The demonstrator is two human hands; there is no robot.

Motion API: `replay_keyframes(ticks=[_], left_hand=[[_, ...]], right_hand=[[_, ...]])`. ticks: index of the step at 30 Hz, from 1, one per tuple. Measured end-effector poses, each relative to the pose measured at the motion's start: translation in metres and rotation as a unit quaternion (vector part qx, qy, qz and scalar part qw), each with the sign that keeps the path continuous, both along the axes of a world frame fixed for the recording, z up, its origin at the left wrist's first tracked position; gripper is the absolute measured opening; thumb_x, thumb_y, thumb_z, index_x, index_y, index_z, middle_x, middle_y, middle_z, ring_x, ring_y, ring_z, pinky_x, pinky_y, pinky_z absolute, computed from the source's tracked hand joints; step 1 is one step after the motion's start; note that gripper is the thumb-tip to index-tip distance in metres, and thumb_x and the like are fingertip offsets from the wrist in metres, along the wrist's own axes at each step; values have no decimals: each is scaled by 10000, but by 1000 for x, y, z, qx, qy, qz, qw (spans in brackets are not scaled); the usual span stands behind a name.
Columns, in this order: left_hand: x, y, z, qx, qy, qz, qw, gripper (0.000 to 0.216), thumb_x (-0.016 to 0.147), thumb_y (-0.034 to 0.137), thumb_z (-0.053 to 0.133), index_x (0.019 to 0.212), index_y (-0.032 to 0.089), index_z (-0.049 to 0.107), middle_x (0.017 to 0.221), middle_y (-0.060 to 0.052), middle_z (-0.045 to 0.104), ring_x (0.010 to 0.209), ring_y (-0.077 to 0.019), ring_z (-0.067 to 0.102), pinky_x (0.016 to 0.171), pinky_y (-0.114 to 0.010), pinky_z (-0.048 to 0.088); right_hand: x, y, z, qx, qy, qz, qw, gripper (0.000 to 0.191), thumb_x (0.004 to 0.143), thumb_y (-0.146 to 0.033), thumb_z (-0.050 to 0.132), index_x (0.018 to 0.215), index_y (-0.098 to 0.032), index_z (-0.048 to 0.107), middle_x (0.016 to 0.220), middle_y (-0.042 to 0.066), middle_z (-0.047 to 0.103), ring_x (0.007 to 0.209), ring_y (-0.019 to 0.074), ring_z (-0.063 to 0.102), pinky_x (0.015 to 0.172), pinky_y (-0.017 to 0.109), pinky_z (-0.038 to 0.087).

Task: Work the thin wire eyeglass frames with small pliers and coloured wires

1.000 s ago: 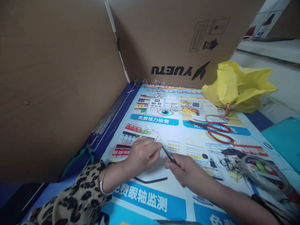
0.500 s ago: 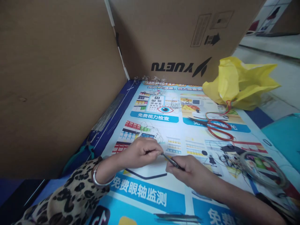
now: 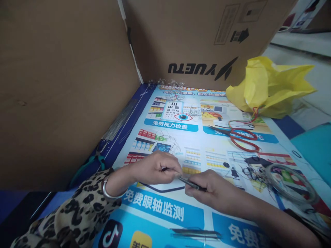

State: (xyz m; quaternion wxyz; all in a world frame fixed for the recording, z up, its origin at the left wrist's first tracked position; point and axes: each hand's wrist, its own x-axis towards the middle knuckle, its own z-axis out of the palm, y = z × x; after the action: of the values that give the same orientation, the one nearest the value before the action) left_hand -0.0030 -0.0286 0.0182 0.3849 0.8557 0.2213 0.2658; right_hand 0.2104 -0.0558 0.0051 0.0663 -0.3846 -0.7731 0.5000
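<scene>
My right hand (image 3: 207, 186) is closed round a slim grey metal tool, seemingly tweezers (image 3: 190, 182), whose tip points left. My left hand (image 3: 160, 168) is pinched shut right at that tip. A thin dark bit shows between its fingers, but what it holds is mostly hidden. Both hands are just above a printed poster sheet (image 3: 165, 210). Beyond my left hand lies a loose tangle of thin wire (image 3: 168, 141). Several thin dark rods or tools (image 3: 195, 234) lie in a bundle near the front edge.
Red-handled scissors (image 3: 244, 134) and a yellow bag (image 3: 266, 86) with coloured cords lie at the back right. A coil of clear line (image 3: 292, 184) is at the right. Teal-handled pliers (image 3: 95, 159) rest at the left. Cardboard panels (image 3: 64, 86) wall the left and back.
The tool in my right hand now lies flatter, and both hands stay tip to tip. The whole view has shifted slightly.
</scene>
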Motion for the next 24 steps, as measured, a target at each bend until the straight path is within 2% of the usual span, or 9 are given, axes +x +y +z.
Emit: replay_keyframes(ticks=[2, 5, 11, 16, 24], left_hand=[[1, -1, 0, -12, -6, 14, 1000, 154, 798, 107, 479, 766, 155, 622, 676, -25, 645, 616, -97, 577, 584, -205, 455], [4, -2, 0, 1, -14, 81, 997, 159, 829, 147, 480, 805, 151, 638, 710, -38, 663, 639, -104, 592, 587, -210, 467], [7, -3, -9, 107, -25, 177, 978, 176, 830, 147, 485, 848, 140, 660, 689, -45, 659, 633, -117, 592, 570, -226, 471], [10, -5, -15, 191, -21, 204, 960, 174, 828, 144, 485, 872, 141, 654, 662, -41, 655, 609, -119, 587, 549, -230, 468], [13, -6, -17, 224, -19, 204, 953, 171, 812, 114, 486, 864, 135, 648, 659, -49, 659, 605, -121, 590, 547, -235, 464]], right_hand=[[0, 1, 0, 6, 3, -1, 1000, 239, 830, -310, 481, 636, -171, 491, 563, -47, 428, 530, 75, 378, 492, 200, 275], [0, 2, -3, 3, 22, -30, 999, 227, 841, -316, 470, 667, -175, 505, 570, -41, 461, 538, 81, 414, 510, 197, 311], [-1, 1, -5, -55, 47, -110, 991, 311, 844, -373, 467, 599, -182, 456, 515, -38, 468, 485, 84, 444, 483, 197, 340], [-2, 0, -2, -59, 49, -131, 988, 334, 845, -404, 461, 592, -187, 443, 518, -37, 465, 482, 85, 447, 479, 201, 347], [-3, -1, -8, -40, 32, -132, 990, 341, 853, -398, 449, 585, -189, 426, 503, -33, 469, 478, 87, 453, 467, 198, 331]])
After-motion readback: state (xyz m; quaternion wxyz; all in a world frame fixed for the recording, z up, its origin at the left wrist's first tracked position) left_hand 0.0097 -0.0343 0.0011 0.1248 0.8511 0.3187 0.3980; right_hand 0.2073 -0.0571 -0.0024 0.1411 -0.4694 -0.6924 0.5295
